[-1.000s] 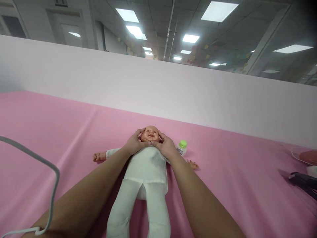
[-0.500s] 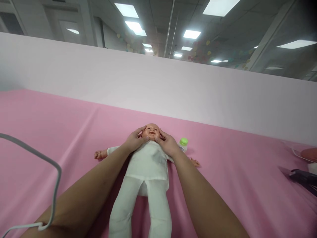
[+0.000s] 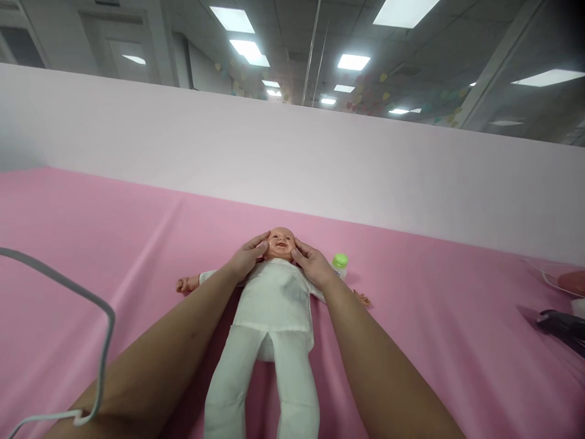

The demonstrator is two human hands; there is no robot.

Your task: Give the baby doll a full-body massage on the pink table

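Note:
A baby doll (image 3: 274, 299) in a white top and white trousers lies on its back, arms spread to the sides. My left hand (image 3: 248, 257) cups the left side of its head, thumb on the cheek near the jaw. On the opposite side my right hand (image 3: 312, 261) holds the head the same way, fingers along the temple and thumb at the cheek. The doll's face (image 3: 281, 241) shows between both hands. Just beyond my right wrist stands a small clear bottle with a green cap (image 3: 340, 260), its lower part partly hidden by my arm.
A pink sheet (image 3: 434, 292) covers the surface up to a white wall (image 3: 292, 164), with glass above it. A grey cable (image 3: 68, 280) loops in at the left over my forearm. At the right edge are a black object (image 3: 560, 323) and a reddish item (image 3: 571, 281) in clear plastic.
My thumbs have slid apart, from meeting at the doll's chin outward and up along the jaw to the cheeks. The fingers stay at the sides of the head. The view has shifted slightly.

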